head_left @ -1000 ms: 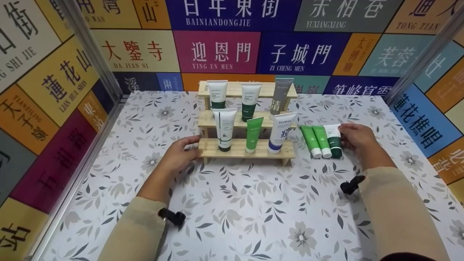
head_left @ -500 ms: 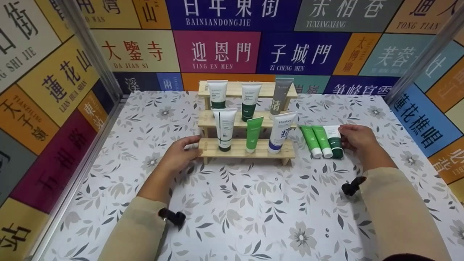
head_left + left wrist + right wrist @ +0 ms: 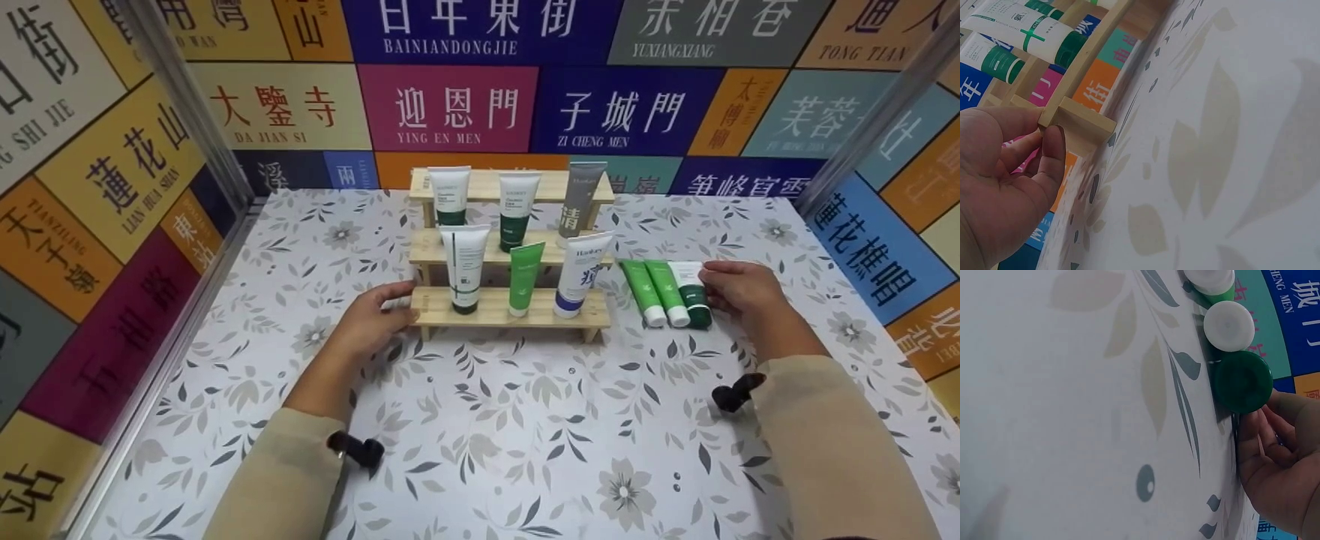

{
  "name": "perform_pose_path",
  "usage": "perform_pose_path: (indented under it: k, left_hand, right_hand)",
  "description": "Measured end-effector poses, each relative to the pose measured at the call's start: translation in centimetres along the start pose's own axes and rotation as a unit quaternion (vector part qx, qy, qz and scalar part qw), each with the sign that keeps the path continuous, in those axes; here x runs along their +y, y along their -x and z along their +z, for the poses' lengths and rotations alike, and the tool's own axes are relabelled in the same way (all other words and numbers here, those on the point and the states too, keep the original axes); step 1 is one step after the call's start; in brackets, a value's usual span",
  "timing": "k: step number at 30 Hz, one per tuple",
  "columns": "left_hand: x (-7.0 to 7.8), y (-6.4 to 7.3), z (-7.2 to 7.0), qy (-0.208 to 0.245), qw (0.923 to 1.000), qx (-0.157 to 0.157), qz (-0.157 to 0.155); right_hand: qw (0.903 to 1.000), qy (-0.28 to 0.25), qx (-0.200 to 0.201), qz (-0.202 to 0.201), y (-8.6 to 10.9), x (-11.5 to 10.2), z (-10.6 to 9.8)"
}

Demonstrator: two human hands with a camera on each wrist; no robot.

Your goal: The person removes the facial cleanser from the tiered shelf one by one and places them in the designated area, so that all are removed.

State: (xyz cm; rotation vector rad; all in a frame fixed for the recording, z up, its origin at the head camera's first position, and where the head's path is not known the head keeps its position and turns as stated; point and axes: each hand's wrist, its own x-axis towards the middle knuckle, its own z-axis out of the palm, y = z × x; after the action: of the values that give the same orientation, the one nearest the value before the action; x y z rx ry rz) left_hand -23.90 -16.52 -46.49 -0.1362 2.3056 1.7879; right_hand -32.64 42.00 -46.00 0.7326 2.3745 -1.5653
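In the head view, my left hand (image 3: 375,319) pinches the left end of a three-step wooden display rack (image 3: 491,300). The left wrist view shows thumb and fingertips at the corner of the bottom step (image 3: 1086,118). To the right of the rack, my right hand (image 3: 746,292) holds the right edge of a white and dark green squeeze tube (image 3: 688,277) lying on the table. Its dark green cap (image 3: 1243,382) faces the right wrist camera, with the fingers beside it. Two green tubes with white caps, one left (image 3: 640,285) and one middle (image 3: 664,285), lie alongside it.
Tubes stand on the rack: a white one (image 3: 466,262), a green one (image 3: 525,277) and a white-and-blue one (image 3: 579,277) in front. Behind are two white-and-green tubes (image 3: 516,202) and a grey one (image 3: 581,195). Sign-printed panels (image 3: 450,105) enclose the floral-covered table (image 3: 525,420).
My right hand has drawn slightly toward me and to the right. The white and dark green tube has shifted a little at its cap end. The left hand stays put on the rack.
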Motion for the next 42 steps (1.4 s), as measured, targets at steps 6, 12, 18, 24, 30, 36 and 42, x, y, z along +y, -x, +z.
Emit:
perform_pose_path:
  k: [6, 12, 18, 24, 30, 36, 42]
  left_hand:
    - [0.0, -0.1, 0.0, -0.003, 1.0000, -0.001, 0.003]
    - [-0.1, 0.0, -0.1, -0.004, 0.9999, -0.006, 0.014]
    - [-0.1, -0.1, -0.1, -0.006, 1.0000, -0.004, 0.000]
    - [0.1, -0.1, -0.1, -0.006, 0.9999, -0.001, -0.011]
    - [0.1, -0.1, -0.1, -0.007, 0.9999, -0.003, -0.007]
    - [0.1, 0.0, -0.1, -0.010, 0.9999, -0.008, -0.004]
    - [0.1, 0.1, -0.1, -0.013, 0.9998, -0.010, 0.010]
  right_hand:
    - [0.9992, -0.038, -0.014, -0.002, 1.0, 0.0, -0.4]
    - [0.9958, -0.086, -0.031, -0.002, 1.5, -0.1, -0.8]
    - [0.9978, -0.064, -0.010, -0.007, 1.7, -0.7, -0.7]
    - [0.9983, -0.042, 0.009, -0.040, 2.4, -1.7, 0.0]
    - [0.9934, -0.091, 0.010, -0.069, 3.5, -3.0, 0.6]
    - [0.9900, -0.107, 0.002, -0.091, 4.7, -3.9, 1.2]
    - [0.9817, -0.144, -0.014, -0.124, 5.7, -4.5, 1.5]
